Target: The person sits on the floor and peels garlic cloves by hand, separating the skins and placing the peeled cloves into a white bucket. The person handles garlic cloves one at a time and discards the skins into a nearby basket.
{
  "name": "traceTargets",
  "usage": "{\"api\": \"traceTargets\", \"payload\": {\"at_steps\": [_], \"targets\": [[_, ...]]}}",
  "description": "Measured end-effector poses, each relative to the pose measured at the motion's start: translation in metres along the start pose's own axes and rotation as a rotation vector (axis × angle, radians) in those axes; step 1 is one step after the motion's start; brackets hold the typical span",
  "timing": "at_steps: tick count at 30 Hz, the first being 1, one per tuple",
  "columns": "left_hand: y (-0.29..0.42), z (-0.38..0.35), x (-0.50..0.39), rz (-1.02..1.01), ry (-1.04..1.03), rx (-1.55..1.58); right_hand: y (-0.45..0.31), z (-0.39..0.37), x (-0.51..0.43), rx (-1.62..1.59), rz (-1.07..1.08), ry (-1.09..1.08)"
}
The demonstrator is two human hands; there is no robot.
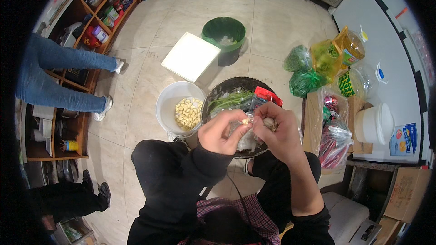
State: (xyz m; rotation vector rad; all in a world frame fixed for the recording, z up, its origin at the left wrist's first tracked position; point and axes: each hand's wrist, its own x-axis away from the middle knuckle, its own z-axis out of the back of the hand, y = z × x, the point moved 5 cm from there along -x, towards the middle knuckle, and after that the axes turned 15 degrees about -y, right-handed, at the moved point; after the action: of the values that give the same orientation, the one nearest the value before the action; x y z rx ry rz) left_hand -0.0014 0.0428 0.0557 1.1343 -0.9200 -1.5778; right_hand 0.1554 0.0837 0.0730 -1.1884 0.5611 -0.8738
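Between its thumb and fingers my left hand (223, 131) holds a pale garlic clove (246, 121). Close beside it, my right hand (279, 131) touches thin papery skin at the clove with its fingertips and keeps a partly broken garlic bulb (270, 123) against its palm. Both hands are above a dark round bin (218, 86) holding green stalks (235, 98), clear plastic and a red packet (268, 95). To the left stands a white bucket (165, 109) with many peeled garlic cloves (188, 113) at its bottom.
A white foam box (191, 56) and a green-lined bin (223, 41) stand ahead. On the right are tied green bags (307, 81), a cardboard box (311, 119) and a lidded white tub (374, 123). At the left, two people's legs (68, 92) are near wooden shelves (83, 122).
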Motion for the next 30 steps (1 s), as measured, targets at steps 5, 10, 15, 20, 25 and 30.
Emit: {"api": "traceTargets", "payload": {"at_steps": [5, 10, 15, 20, 25, 30], "targets": [[-0.007, 0.000, 0.001, 0.065, -0.011, 0.112, -0.001, 0.005, 0.000, -0.009, 0.000, 0.037], [-0.013, -0.002, 0.001, 0.110, -0.021, 0.226, 0.001, 0.010, 0.000, 0.042, -0.011, 0.079], [-0.014, -0.003, 0.001, 0.116, -0.001, 0.291, 0.004, 0.011, 0.001, 0.123, -0.018, 0.097], [-0.015, -0.002, 0.002, 0.147, 0.013, 0.180, 0.013, 0.011, 0.000, 0.106, -0.095, 0.104], [-0.023, -0.001, 0.000, 0.070, 0.117, 0.593, 0.012, 0.019, 0.000, 0.246, -0.099, 0.196], [-0.024, -0.003, 0.002, 0.113, 0.072, 0.421, 0.015, 0.016, -0.001, 0.225, -0.055, 0.121]]}}
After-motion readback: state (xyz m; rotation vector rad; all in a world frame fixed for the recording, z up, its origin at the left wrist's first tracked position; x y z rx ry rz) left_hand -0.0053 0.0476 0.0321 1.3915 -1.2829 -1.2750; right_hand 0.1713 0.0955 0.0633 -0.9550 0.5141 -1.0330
